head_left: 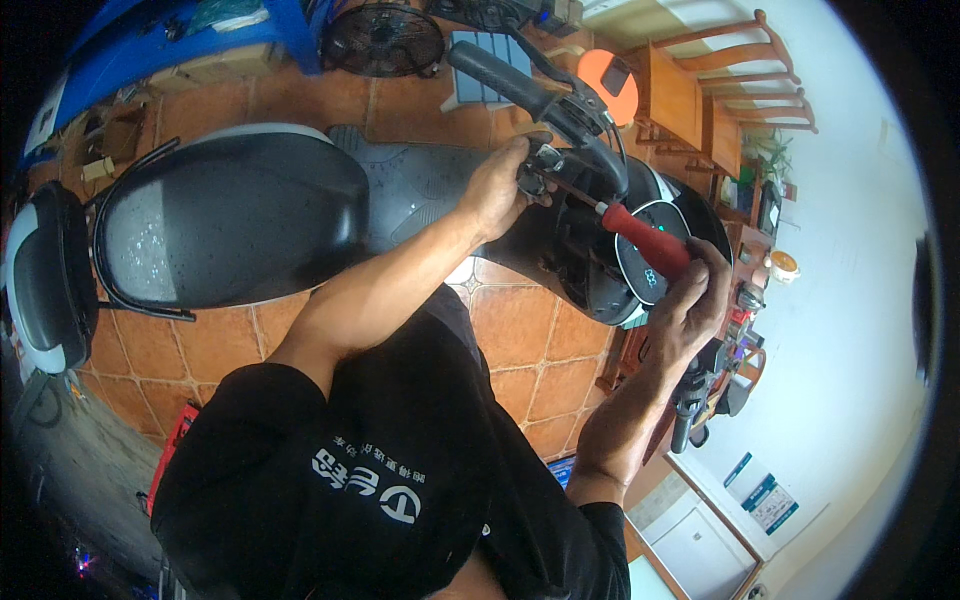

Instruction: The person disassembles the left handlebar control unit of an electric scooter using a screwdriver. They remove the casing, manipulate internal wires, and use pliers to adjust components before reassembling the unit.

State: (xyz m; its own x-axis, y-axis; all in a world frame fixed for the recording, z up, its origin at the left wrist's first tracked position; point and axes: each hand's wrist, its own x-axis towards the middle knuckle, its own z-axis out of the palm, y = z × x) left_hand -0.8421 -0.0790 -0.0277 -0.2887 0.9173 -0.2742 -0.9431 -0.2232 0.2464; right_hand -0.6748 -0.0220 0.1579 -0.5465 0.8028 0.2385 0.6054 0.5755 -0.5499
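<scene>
My right hand (pixel 692 300) is closed round the red handle of a screwdriver (pixel 648 242). Its metal shaft points left, toward a small dark part (pixel 536 172) with a shiny bit on it. My left hand (pixel 496 190) grips that part between thumb and fingers; its exact kind is unclear, and the screwdriver tip cannot be made out against it. Both hands are over the front of an electric scooter, by its handlebar grip (pixel 505 82) and lit round display (pixel 650 265). The scooter's black seat (pixel 240 215) stretches off to the left.
The scooter's rear backrest (pixel 50 270) stands at far left. Beyond the scooter are a black fan (pixel 383 40), a round orange stool top (pixel 608 86) and a wooden chair (pixel 675 95). The other handlebar grip (pixel 683 425) lies beside my right forearm. Orange tiles (pixel 515 330) cover the floor.
</scene>
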